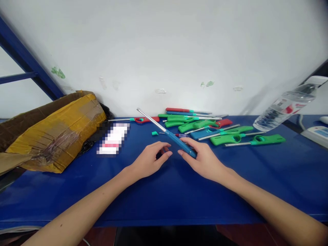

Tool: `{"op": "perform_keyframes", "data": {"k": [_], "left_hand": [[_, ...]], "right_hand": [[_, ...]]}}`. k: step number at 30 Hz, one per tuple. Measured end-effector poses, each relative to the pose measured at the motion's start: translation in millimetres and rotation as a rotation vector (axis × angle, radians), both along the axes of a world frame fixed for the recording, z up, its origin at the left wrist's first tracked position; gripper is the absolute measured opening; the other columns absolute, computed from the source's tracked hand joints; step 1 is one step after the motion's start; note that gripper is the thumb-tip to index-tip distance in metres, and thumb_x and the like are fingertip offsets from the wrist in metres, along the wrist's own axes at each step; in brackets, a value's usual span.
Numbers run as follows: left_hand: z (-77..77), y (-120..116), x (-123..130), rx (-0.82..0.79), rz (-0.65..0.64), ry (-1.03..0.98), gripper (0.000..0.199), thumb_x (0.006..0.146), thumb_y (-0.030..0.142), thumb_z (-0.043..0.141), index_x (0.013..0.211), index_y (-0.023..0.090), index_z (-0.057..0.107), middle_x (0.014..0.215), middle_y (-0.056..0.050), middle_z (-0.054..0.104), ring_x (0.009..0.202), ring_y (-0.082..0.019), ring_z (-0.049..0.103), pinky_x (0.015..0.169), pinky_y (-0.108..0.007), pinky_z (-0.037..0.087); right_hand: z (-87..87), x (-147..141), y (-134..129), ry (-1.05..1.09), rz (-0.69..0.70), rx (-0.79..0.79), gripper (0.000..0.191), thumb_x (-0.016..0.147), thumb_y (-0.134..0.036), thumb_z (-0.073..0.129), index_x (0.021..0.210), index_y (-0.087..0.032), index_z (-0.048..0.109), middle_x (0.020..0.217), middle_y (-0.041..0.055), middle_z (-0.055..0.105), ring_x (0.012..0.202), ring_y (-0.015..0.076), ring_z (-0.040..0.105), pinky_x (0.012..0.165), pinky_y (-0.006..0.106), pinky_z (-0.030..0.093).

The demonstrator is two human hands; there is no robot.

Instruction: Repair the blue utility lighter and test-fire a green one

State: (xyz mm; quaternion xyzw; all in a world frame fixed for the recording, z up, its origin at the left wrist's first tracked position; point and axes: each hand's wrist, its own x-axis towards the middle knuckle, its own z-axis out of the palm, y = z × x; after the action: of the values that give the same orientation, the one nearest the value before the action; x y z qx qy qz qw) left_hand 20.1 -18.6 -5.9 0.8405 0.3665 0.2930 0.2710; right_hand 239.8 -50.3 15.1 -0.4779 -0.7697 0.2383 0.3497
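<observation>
My right hand (205, 157) grips a blue long-necked gas lighter (176, 140) by the end of its handle. The lighter's metal tube slants up and to the left, above the table. My left hand (151, 159) is just left of the lighter, its fingers loosely curled and apart from the thumb, with nothing in it. Behind the hands lie a small green plastic piece (154, 133) and a small screwdriver (181, 135), partly hidden by the lighter. A red lighter (147, 120) lies behind them, its tube pointing left.
Several green, blue and red lighters (232, 139) are piled at the back right. Farther right are a tilted water bottle (284, 106) and a white device (316, 135). A taped cardboard box (58, 136) occupies the left of the blue table (164, 205), beside a blurred-out white item (114, 138).
</observation>
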Motion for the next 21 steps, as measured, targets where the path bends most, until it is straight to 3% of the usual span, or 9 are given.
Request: {"op": "perform_keyframes", "data": {"k": [4, 10, 14, 18, 21], "left_hand": [[2.3, -1.2, 2.8, -0.095, 0.008, -0.101, 0.034, 0.096, 0.039, 0.051, 0.122, 0.017, 0.058, 0.103, -0.007, 0.067, 0.087, -0.018, 0.063, 0.082, -0.032, 0.051], [1.3, -0.9, 5.4, -0.394, -0.038, -0.408, 0.049, 0.093, 0.043, 0.058, 0.134, 0.019, 0.048, 0.105, -0.008, 0.064, 0.089, -0.019, 0.063, 0.079, -0.032, 0.051], [5.6, -1.9, 7.8, -0.505, -0.052, -0.538, 0.042, 0.089, 0.040, 0.065, 0.124, 0.018, 0.058, 0.114, -0.009, 0.063, 0.089, -0.017, 0.061, 0.078, -0.029, 0.050], [7.3, -3.1, 10.5, -0.611, -0.038, -0.572, 0.040, 0.087, 0.043, 0.068, 0.117, 0.016, 0.064, 0.103, -0.008, 0.068, 0.086, -0.016, 0.062, 0.076, -0.028, 0.050], [3.7, -4.4, 12.9, -0.801, -0.054, -0.573, 0.047, 0.086, 0.051, 0.067, 0.115, 0.014, 0.066, 0.098, -0.009, 0.070, 0.087, -0.019, 0.064, 0.079, -0.033, 0.051]], "right_hand": [[0.7, 1.4, 2.3, 0.016, 0.038, -0.047, 0.029, 0.091, -0.030, 0.056, 0.119, -0.023, 0.059, 0.086, -0.0001, 0.066, 0.065, 0.0141, 0.053, 0.063, 0.027, 0.046], [0.7, 0.1, 1.1, -0.004, 0.195, -0.135, 0.022, 0.093, -0.029, 0.053, 0.113, -0.023, 0.060, 0.083, -0.0015, 0.061, 0.064, 0.0123, 0.048, 0.060, 0.025, 0.040], [2.3, -1.1, -0.9, 0.011, 0.259, -0.147, 0.021, 0.095, -0.030, 0.051, 0.113, -0.023, 0.060, 0.086, -0.0017, 0.062, 0.066, 0.0115, 0.049, 0.063, 0.024, 0.040], [5.7, -2.0, -1.6, 0.015, 0.259, -0.195, 0.021, 0.096, -0.033, 0.050, 0.111, -0.023, 0.061, 0.089, -0.0010, 0.063, 0.067, 0.0116, 0.049, 0.064, 0.025, 0.040], [9.2, -3.2, -3.5, 0.008, 0.224, -0.306, 0.021, 0.096, -0.037, 0.050, 0.106, -0.022, 0.061, 0.087, 0.0000, 0.061, 0.069, 0.0123, 0.049, 0.064, 0.025, 0.041]]}}
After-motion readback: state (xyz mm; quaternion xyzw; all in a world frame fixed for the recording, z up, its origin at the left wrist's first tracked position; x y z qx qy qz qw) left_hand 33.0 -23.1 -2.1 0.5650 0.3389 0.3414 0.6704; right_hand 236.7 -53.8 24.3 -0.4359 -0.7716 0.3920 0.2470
